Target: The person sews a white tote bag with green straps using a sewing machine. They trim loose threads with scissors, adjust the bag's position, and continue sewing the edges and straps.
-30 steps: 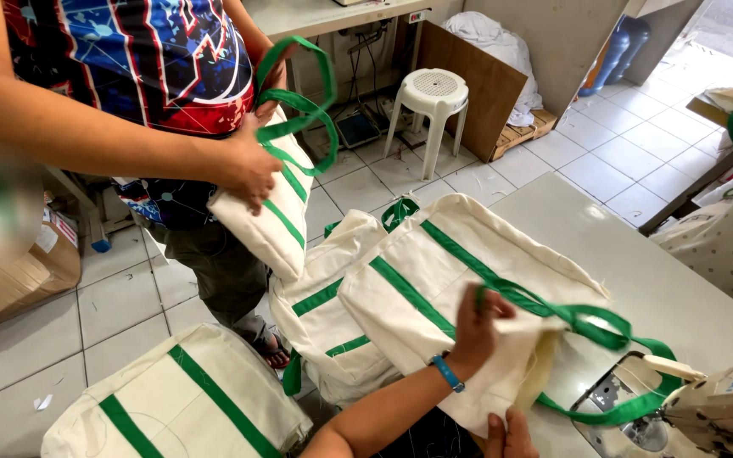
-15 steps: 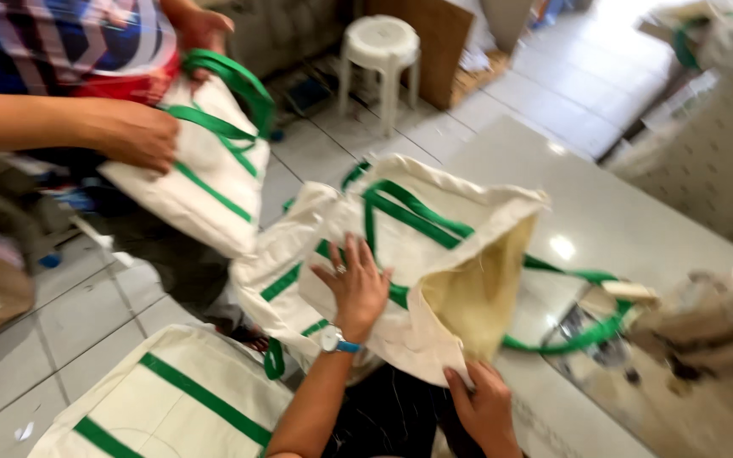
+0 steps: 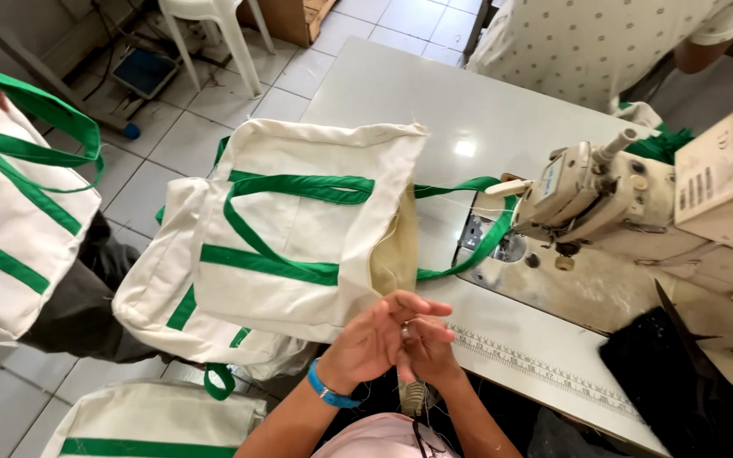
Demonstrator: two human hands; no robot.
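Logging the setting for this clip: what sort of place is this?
Most likely a small sewing workshop. An industrial sewing machine sits on a white work table, and matching cream tote bags with green straps are piled at its edge, with another held nearby.

Before you: cream canvas bag (image 3: 299, 229) with green straps (image 3: 299, 188); white tabletop (image 3: 400, 93); beige sewing machine (image 3: 587, 191); your blue wristband (image 3: 329, 390); co-worker's white dotted shirt (image 3: 604, 42); pale grey floor tiles (image 3: 171, 136).
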